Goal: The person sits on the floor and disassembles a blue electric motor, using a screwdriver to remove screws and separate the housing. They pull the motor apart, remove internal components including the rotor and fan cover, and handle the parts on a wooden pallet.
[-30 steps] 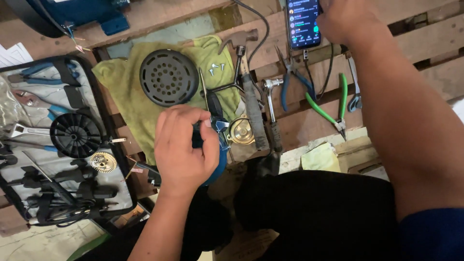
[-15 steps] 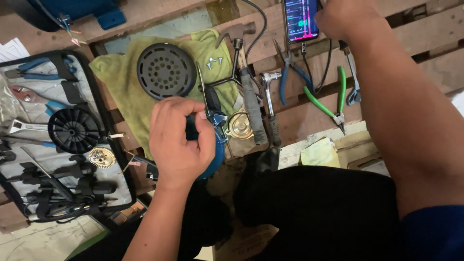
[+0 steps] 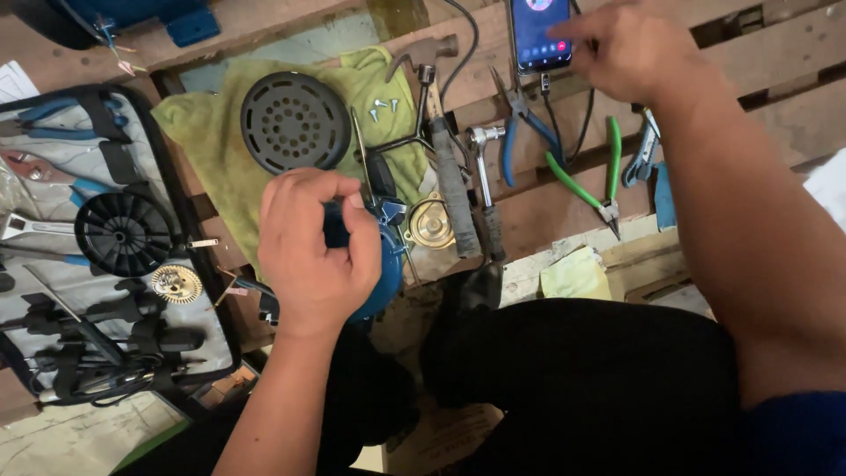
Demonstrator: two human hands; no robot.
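Since half a second ago, the right hand point(image 3: 630, 48) has moved slightly toward the left of the frame and now reaches its forefinger over the screen of the smartphone point(image 3: 539, 33) at the upper middle; the other fingers are loosely curled and the hand holds nothing. Whether the fingertip really touches the glass I cannot tell. The left hand point(image 3: 308, 251) stays at the middle of the frame, half closed over a blue motor housing point(image 3: 379, 273), with the fingers bent around its top and the thumb side turned up; only the right edge of the housing shows from under the palm. Just right of it lies a brass round part point(image 3: 432, 222), and beside that a hammer point(image 3: 449, 167) and a ratchet wrench point(image 3: 485, 189) lie along the wooden pallet point(image 3: 775, 53). A black perforated cover point(image 3: 295, 122) rests on the green cloth point(image 3: 220, 167) just above the left hand, close to its knuckles. Blue-handled pliers point(image 3: 520, 132) and green-handled pliers point(image 3: 586, 176) lie below the phone, between the two hands. At the left of the frame an open tool case point(image 3: 53, 264) holds a black fan wheel point(image 3: 123, 234) and a small gear point(image 3: 176, 284). The left forearm comes up from the lower edge, the right forearm runs from the lower right corner up to the phone, and open board remains only at the upper right.
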